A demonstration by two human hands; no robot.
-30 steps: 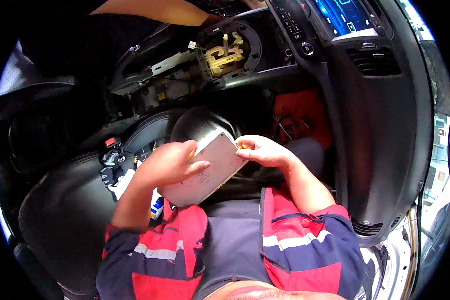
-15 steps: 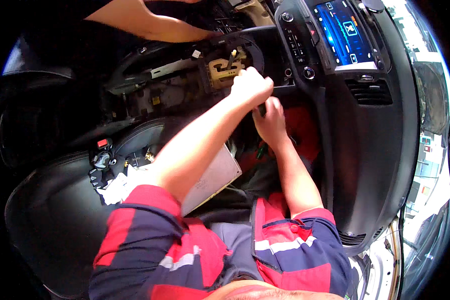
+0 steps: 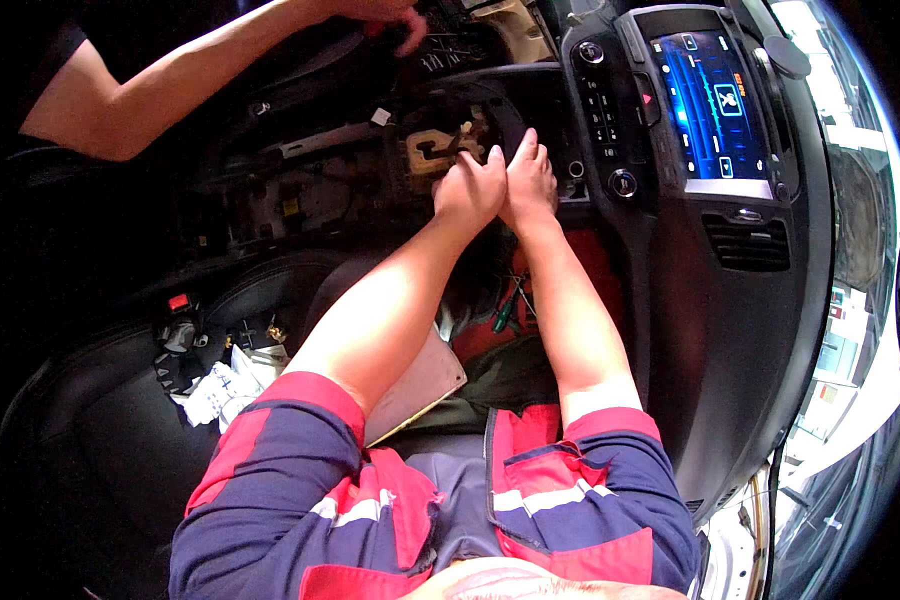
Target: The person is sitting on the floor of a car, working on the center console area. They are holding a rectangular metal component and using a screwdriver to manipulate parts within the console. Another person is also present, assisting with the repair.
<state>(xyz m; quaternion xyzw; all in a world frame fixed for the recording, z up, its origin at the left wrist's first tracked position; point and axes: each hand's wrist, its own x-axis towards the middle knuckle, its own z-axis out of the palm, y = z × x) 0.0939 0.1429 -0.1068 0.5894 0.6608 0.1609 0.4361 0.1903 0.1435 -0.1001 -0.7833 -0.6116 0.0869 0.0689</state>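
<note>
My left hand (image 3: 472, 188) is closed at the near side of the centre console, beside the tan gear selector plate (image 3: 426, 150). Its thumb points forward and the other fingers curl downward. Right against it, my right hand (image 3: 530, 183) bends its fingers over toward the dark console trim (image 3: 511, 108). Whatever lies under the two hands is hidden by them. Below my wrists, a green-handled tool (image 3: 506, 314) rests near the red floor area. A flat pale panel (image 3: 425, 388) leans by my left forearm.
Another person's arm (image 3: 185, 85) reaches in at the upper left. A lit touchscreen (image 3: 705, 110) and an air vent (image 3: 748, 243) are in the dashboard at right. On the black seat (image 3: 90, 420) lie white crumpled packaging (image 3: 225, 388) and a red-buttoned seat belt buckle (image 3: 178, 318).
My right hand has moved up beside my left hand, which has shifted slightly left. The other person's arm has swung left, and its hand now shows. The whole view has shifted a little.
</note>
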